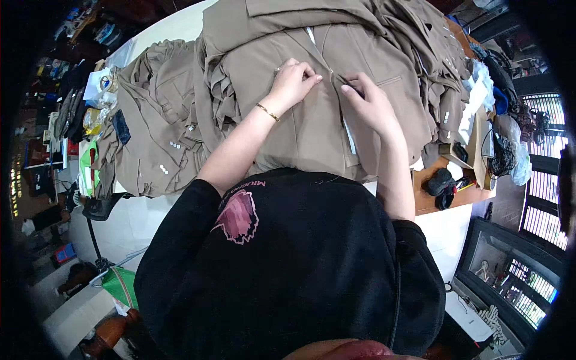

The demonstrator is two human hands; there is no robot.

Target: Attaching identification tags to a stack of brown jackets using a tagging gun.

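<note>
A brown tailored jacket (310, 130) lies spread before me, its front edges meeting near the middle. Over its left front, my left hand (294, 83) has thumb and fingertips pinched together; whether a fine thread sits between them is too small to tell. My right hand (369, 99) holds small dark thread snips (344, 81), their points towards the jacket's front opening. Close to those points is a small bright spot on the jacket edge. A welt pocket (389, 81) shows right of my right hand.
More brown jackets (153, 121) with pale buttons are heaped at left, and others (445, 90) at right. Folded brown garments (310, 13) lie beyond. A wooden surface (423, 202) at right carries a dark object (438, 182) and a cardboard box (478, 153). Clear plastic bags (519, 157) hang near it.
</note>
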